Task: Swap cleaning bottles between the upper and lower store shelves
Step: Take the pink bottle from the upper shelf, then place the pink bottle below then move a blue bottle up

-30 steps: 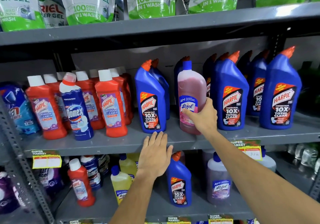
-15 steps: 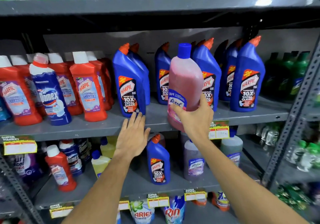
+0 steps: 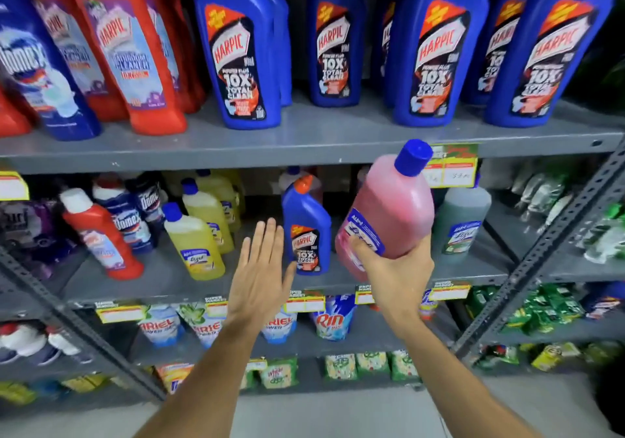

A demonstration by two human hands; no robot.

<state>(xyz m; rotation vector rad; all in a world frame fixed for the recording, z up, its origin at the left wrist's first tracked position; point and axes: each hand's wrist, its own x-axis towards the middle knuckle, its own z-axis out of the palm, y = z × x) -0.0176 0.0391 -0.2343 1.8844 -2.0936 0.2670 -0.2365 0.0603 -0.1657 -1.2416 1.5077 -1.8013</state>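
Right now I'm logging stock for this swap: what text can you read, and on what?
"HARPIC 10X TOTAL CLEAN": blue bottles, upper shelf and lower shelf.
"HARPIC": red bottle.
"Domex": dark blue bottle.
"ARIEL": pouch.
"Rin": pouch.
Pink bottle in right hand: label blurred.
Price tags: unreadable.

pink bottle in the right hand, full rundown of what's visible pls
The pink bottle is translucent plastic with pink liquid inside, a blue screw cap at the top and a blue-and-white label low on its front. It is tilted, cap leaning up and to the right. The right hand grips its lower body from below, fingers over the label. It is off any shelf, held in front of the lower shelf, just right of a blue Harpic bottle. Nothing else touches it.
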